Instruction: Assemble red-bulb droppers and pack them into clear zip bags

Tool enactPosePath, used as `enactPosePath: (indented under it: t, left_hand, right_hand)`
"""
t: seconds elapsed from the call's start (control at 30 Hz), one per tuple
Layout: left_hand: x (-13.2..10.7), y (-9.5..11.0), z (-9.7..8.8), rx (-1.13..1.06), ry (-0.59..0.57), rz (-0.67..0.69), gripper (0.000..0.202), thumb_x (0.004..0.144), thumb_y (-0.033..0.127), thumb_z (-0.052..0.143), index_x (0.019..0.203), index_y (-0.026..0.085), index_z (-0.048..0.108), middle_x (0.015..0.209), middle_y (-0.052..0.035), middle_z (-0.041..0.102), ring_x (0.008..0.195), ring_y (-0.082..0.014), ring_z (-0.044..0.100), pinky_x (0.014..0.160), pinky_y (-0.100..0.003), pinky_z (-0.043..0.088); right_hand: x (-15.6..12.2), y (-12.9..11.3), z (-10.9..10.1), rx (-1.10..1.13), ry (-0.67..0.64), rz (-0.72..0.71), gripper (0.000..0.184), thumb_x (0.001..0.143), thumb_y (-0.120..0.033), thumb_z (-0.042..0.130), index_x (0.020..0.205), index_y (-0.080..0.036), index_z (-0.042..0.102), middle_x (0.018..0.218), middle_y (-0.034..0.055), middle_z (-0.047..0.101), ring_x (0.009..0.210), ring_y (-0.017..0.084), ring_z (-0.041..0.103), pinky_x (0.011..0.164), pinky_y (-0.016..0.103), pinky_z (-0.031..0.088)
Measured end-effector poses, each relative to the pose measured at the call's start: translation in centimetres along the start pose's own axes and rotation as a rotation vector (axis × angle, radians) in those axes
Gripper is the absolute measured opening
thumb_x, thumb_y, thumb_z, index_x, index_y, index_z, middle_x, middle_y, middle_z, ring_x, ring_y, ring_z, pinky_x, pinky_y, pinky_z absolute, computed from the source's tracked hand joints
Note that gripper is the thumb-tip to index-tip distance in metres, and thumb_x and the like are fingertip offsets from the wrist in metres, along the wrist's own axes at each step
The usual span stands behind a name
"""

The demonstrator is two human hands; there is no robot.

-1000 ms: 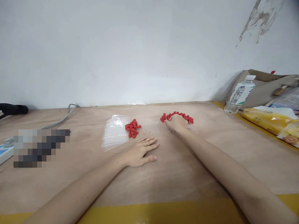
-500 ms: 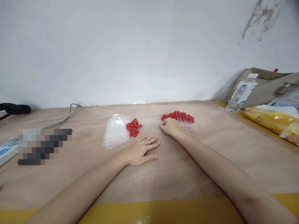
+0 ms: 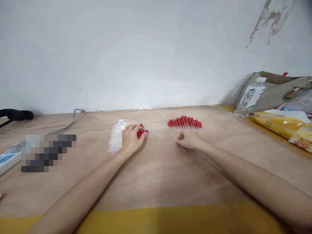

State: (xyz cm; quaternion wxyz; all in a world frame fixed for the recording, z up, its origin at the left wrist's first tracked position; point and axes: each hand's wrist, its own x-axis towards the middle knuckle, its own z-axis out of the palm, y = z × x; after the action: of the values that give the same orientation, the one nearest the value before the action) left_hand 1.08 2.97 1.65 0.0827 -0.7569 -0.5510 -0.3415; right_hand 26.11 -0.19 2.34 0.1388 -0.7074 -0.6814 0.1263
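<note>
My left hand (image 3: 130, 139) reaches over the heap of loose red rubber caps (image 3: 141, 131), its fingers curled down onto them, next to the stack of small clear bags (image 3: 116, 136). A row of clear glass tubes (image 3: 157, 132) lies between the two red groups. My right hand (image 3: 188, 140) is closed in a pinch just below the fan of red-capped droppers (image 3: 185, 123); a thin clear tube pokes out from under its fingers.
A water bottle (image 3: 249, 96) leans at the back right by a grey bag (image 3: 278, 87) and a yellow packet (image 3: 282, 125). A white power strip (image 3: 7, 159) and grey cable (image 3: 67, 125) lie left. The wooden table (image 3: 156, 175) has a yellow front edge.
My left hand moved from lying flat on the table up onto the red caps. My right hand drew back from the capped droppers toward me, closing on a thin tube.
</note>
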Motion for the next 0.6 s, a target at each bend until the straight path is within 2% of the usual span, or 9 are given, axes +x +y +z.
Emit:
enactPosePath:
  t: [0.07, 0.17, 0.37, 0.53, 0.6]
  left_hand:
    - [1.2, -0.8, -0.1, 0.045, -0.042, -0.090, 0.029, 0.076, 0.045, 0.056, 0.094, 0.023, 0.064, 0.104, -0.0103, 0.056, 0.107, -0.0315, 0.045, 0.086, -0.046, 0.036]
    - [2.4, -1.6, 0.1, 0.065, -0.126, -0.141, 0.039, 0.076, 0.051, 0.054, 0.102, 0.023, 0.061, 0.113, -0.0122, 0.053, 0.113, -0.0331, 0.039, 0.090, -0.048, 0.032]
    - [3.2, -1.8, 0.9, 0.098, -0.214, -0.156, 0.037, 0.075, 0.052, 0.052, 0.091, 0.021, 0.063, 0.117, -0.0142, 0.050, 0.117, -0.0340, 0.035, 0.092, -0.050, 0.028]
    - [3.1, -1.8, 1.4, 0.016, -0.182, -0.220, 0.027, 0.067, 0.045, 0.063, 0.079, 0.021, 0.059, 0.105, -0.0119, 0.055, 0.112, -0.0345, 0.040, 0.089, -0.051, 0.031]
    - [2.9, -1.9, 1.3, -0.152, -0.135, -0.218, 0.022, 0.066, 0.037, 0.066, 0.075, 0.020, 0.055, 0.092, -0.0101, 0.058, 0.103, -0.0330, 0.048, 0.084, -0.050, 0.035]
  right_hand:
    - [-0.3, 0.6, 0.3, 0.011, 0.018, -0.020, 0.009, 0.065, -0.032, 0.062, 0.068, -0.025, 0.068, 0.070, 0.0010, 0.067, 0.068, 0.019, 0.060, 0.056, 0.027, 0.037]
    - [-0.7, 0.8, 0.8, 0.039, 0.063, -0.023, 0.016, 0.066, -0.040, 0.063, 0.070, -0.025, 0.067, 0.074, 0.0018, 0.067, 0.071, 0.020, 0.060, 0.056, 0.028, 0.036]
    - [-1.1, 0.4, 1.9, 0.075, 0.143, -0.002, 0.026, 0.070, -0.050, 0.060, 0.070, -0.024, 0.065, 0.077, 0.0018, 0.066, 0.069, 0.019, 0.058, 0.055, 0.027, 0.035]
    - [-1.3, 0.4, 2.4, 0.052, 0.179, -0.052, 0.024, 0.075, -0.046, 0.057, 0.072, -0.023, 0.062, 0.076, 0.0005, 0.066, 0.071, 0.018, 0.059, 0.054, 0.027, 0.033]
    - [-1.5, 0.3, 2.6, 0.015, 0.195, -0.090, 0.022, 0.078, -0.043, 0.055, 0.074, -0.023, 0.061, 0.078, 0.0004, 0.065, 0.073, 0.018, 0.059, 0.054, 0.026, 0.032]
